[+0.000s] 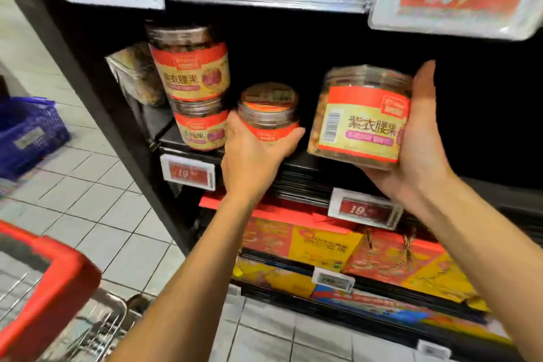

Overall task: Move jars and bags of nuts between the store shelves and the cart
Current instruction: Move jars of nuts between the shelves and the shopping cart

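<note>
Here, a small jar point(269, 114) is being gripped from below by the left hand point(252, 153), just right of the stacked jars point(191, 88) at the shelf point(293, 164) edge. A larger jar point(363, 117), upright axis slightly tilted, is being held off the shelf in the right hand point(420, 141), its grip curled around the side.

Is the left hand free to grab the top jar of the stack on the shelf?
Probably not yet: the left hand already grips a small jar. The stacked top jar sits unobstructed beside it.
</note>
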The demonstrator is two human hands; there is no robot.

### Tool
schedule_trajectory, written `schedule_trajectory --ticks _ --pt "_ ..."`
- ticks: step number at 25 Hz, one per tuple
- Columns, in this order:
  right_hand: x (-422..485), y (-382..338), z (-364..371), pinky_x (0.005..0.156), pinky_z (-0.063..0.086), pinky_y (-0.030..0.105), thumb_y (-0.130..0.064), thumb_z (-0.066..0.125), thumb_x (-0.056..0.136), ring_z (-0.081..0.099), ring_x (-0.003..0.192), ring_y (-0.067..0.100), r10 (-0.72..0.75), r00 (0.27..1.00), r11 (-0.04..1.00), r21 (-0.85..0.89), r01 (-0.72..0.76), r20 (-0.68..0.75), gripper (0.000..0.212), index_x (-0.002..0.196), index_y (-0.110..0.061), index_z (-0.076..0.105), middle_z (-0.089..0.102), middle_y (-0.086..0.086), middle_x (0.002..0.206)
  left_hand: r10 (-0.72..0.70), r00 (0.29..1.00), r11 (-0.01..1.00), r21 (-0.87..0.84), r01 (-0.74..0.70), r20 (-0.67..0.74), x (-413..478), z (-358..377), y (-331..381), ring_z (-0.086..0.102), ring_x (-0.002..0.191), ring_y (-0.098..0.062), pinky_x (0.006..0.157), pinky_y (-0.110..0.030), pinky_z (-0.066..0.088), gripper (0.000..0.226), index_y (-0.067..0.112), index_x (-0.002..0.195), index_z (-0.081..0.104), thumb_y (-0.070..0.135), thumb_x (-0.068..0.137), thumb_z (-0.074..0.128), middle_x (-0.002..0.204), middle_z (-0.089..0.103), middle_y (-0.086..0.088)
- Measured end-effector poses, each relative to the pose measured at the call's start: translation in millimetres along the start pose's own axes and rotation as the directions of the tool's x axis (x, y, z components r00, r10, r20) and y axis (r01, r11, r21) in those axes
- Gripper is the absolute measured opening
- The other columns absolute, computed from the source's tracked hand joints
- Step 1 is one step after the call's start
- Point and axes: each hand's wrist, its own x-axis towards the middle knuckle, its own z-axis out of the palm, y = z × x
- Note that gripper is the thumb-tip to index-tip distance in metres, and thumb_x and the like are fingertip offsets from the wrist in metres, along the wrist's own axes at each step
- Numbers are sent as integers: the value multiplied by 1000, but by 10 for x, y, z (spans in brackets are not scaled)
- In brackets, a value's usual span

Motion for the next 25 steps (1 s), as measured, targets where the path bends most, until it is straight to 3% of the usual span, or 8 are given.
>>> schedule_trajectory --ticks 4,7,10,14,16,18,20,25 --pt "-19 62 10 84 55 44 -71 26 85 70 96 24 -15 1000 999 -39 14 -16 68 98 -21 71 74 8 99 78 990 993 -94 -67 118 -149 -259 46 52 120 -21 101 -40 41 80 5 130 41 39 69 80 129 55 -8" --pt "-107 19 19 84 56 43 -73 29 81 71 92 21 -8 1000 987 -162 4 -22 64 96 -26 70 75 5 94 95 995 959 -267 -97 -22 -533 -551 162 58 110 -7 96 -32 48 52 14 122 54 46 82 64 118 61 2" --pt "-202 10 148 79 58 34 -76 30 73 71 90 17 41 995 940 -340 -9 86 67 96 -27 70 75 3 94 116 971 852 -523 11 209 -728 -543 576 60 107 0 88 -20 49 73 21 131 45 59 71 62 115 64 8" --pt "-278 -38 233 105 43 36 -76 17 74 60 115 12 -20 976 955 -285 83 215 86 122 -19 59 66 1 120 179 978 842 -531 -95 108 -604 -519 760 66 101 -13 87 -37 53 78 13 130 44 47 65 71 111 67 1" --pt "-331 -25 138 107 40 33 -74 23 77 59 115 6 -178 981 920 -343 192 73 75 117 -22 60 66 -4 119 210 977 832 -530 -162 31 -483 -598 708 63 106 -16 92 -40 52 82 8 132 39 46 66 69 118 62 -5" --pt "-384 7 154 104 43 26 -77 32 79 58 116 6 -243 959 904 -326 278 142 68 108 -24 64 67 -6 118 215 976 845 -500 -190 -6 -310 -624 697 60 112 -18 97 -42 48 89 7 135 32 50 65 67 125 57 -9" --pt "-313 51 248 104 41 21 -70 36 82 54 120 3 -228 950 909 -303 287 215 59 108 -25 64 65 -9 122 211 977 863 -474 -177 18 -110 -588 706 56 118 -19 100 -43 45 90 7 133 28 57 65 61 129 52 -11" --pt "67 161 329 109 37 30 -46 33 94 55 119 2 -222 967 922 -295 250 126 35 106 -27 60 62 -12 117 161 956 954 -288 -87 244 268 -578 564 43 128 -17 111 -42 31 79 17 121 47 74 75 16 129 52 -4"
